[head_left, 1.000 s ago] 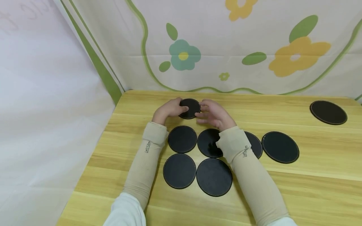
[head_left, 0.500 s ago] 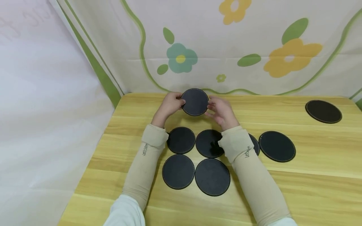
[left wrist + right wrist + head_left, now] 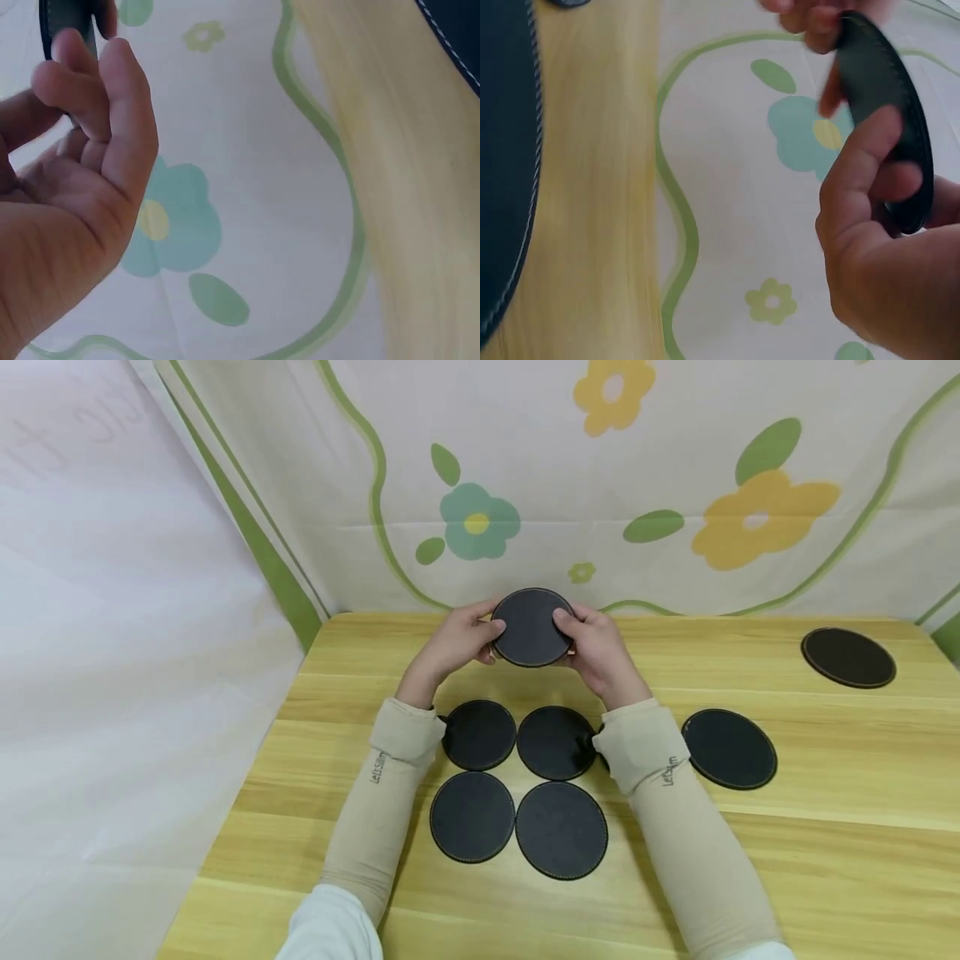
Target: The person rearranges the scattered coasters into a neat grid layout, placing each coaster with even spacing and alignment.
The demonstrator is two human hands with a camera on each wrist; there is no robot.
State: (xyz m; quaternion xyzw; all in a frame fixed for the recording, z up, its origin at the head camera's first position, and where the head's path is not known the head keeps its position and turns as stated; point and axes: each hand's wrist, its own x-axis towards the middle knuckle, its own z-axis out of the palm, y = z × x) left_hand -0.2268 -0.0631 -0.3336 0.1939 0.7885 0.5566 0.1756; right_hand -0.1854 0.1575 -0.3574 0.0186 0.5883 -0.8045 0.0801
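Observation:
A round black coaster (image 3: 531, 631) with a stitched rim is held up above the table's back part, its face tilted toward the head camera. My left hand (image 3: 463, 639) pinches its left edge, thumb on the face. On the opposite edge my right hand (image 3: 600, 647) grips it too, thumb on top and fingers behind. In the right wrist view the coaster (image 3: 889, 112) is seen nearly edge-on, with the right hand (image 3: 877, 225) around its lower end. The left wrist view shows the left hand (image 3: 82, 150) and a sliver of the coaster (image 3: 67, 22).
Below the hands lie several black coasters in a two-by-two block, one of them a front coaster (image 3: 472, 817). Another coaster (image 3: 730, 749) lies right of the right sleeve, which partly hides one more. A further coaster (image 3: 848, 657) lies far right. A flowered cloth (image 3: 547, 468) hangs behind the wooden table (image 3: 840, 877).
The coaster has been lifted off the table's back area and moved slightly right. The right hand, beside it with loose fingers before, now grips its right edge.

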